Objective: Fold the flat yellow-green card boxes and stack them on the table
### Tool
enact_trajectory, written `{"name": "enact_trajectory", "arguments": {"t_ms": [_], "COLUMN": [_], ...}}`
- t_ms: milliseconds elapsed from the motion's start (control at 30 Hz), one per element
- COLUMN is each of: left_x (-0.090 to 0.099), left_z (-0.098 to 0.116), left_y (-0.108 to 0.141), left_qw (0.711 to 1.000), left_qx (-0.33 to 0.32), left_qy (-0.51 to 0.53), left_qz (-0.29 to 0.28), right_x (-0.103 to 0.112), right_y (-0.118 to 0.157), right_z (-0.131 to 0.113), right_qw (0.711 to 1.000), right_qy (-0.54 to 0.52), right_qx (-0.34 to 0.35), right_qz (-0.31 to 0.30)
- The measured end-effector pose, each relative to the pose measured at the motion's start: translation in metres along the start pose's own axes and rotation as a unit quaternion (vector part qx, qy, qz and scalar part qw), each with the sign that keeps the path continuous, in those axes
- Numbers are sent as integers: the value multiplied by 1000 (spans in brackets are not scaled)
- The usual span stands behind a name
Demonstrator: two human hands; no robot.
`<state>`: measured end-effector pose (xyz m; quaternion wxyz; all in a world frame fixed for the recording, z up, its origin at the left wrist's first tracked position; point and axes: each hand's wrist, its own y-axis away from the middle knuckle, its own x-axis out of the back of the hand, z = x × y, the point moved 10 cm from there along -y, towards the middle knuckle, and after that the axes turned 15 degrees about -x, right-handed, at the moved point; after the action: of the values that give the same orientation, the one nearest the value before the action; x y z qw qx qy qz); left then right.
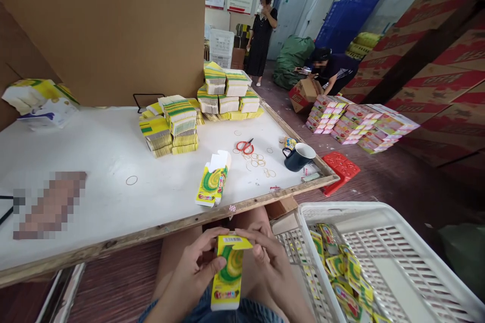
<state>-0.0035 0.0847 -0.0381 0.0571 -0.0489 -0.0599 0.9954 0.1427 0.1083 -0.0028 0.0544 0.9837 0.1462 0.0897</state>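
A small yellow and green carton (230,277) is upright above my lap, its printed front facing me. My left hand (197,262) grips it from the left, with the thumb on the front panel. At its top right, my right hand (273,255) pinches the carton's flap, which sticks out sideways. Behind the top edge, some fingertips of both hands are hidden. On the table just beyond lies another carton (213,181) of the same print, its white end flaps standing open.
Stacks of flat cartons (182,116), red-handled scissors (245,146), rubber bands and a dark mug (298,156) are on the white table (102,202). At right, a white basket (352,207) holds several yellow packs (350,272). Two people are beyond, one bending over a cardboard box (305,95).
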Motion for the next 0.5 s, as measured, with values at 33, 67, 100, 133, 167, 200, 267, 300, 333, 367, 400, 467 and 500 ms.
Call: {"name": "enact_trajectory", "arguments": {"t_ms": [33,67,100,133,167,200,267,300,333,367,400,467,500], "left_x": [2,2,1,-1,-3,-6,-10,-12,-13,-13,-13,-13,-12], "left_z": [-1,-1,-2,-2,-3,-2,-2,-2,-2,-2,-2,-3,-3], "left_y": [-1,-1,-1,-1,0,0,1,2,2,2,1,0,0], "left_qw": [1000,1000,1000,1000,1000,1000,1000,999,999,999,999,999,1000], "left_qx": [-5,-9,-12,-13,-13,-11,-5,-1,2,3,4,3,4], "left_qy": [-10,-16,-18,-16,-13,-11,-7,-7,-7,-8,-9,-5,2], "left_qz": [5,7,4,-1,-8,-15,-29,-34,-37,-37,-38,-34,-28], "right_x": [-1,-4,-7,-10,-12,-14,-13,-12,-11,-11,-11,-12,-13], "right_y": [-1,-2,-3,-3,-5,-6,-9,-10,-11,-11,-11,-11,-10], "right_z": [3,9,15,20,24,26,27,27,27,26,25,25,25], "right_qw": [1000,998,996,994,992,991,991,990,990,989,988,987,987], "right_qy": [2,3,7,14,24,35,57,68,80,90,98,103,105], "right_qx": [-27,-58,-88,-109,-122,-126,-122,-118,-114,-111,-109,-107,-108], "right_qz": [-7,-17,-24,-27,-24,-17,8,23,34,41,46,51,54]}}
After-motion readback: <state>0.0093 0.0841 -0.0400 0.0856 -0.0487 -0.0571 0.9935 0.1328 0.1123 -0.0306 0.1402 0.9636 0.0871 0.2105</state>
